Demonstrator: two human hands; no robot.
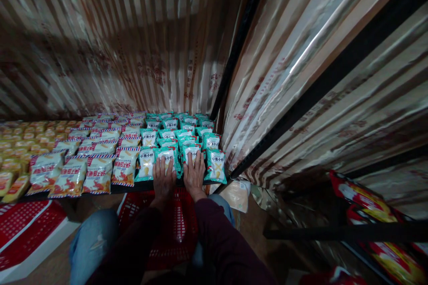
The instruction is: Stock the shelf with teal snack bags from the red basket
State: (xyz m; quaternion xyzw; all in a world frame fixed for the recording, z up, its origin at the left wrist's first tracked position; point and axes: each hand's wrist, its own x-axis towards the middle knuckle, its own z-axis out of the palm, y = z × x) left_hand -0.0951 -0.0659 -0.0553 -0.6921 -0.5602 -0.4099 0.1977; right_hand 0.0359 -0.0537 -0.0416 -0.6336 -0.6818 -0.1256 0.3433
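Note:
My left hand lies with its fingers stretched out over the front of a teal and white snack bag. Beside it, my right hand presses flat, fingers apart, on the neighbouring teal snack bag. Several more bags of this kind stand upright in rows behind and around both hands, with one bag at the right end of the front row. Left of my hands are rows of white and orange snack bags with striped edges. My palms hide part of the front bags.
Small yellow packs fill the left of the shelf. A red basket is below, between my knees. Black frame posts stand before the wrinkled sheeting. Red and yellow packs lie at lower right.

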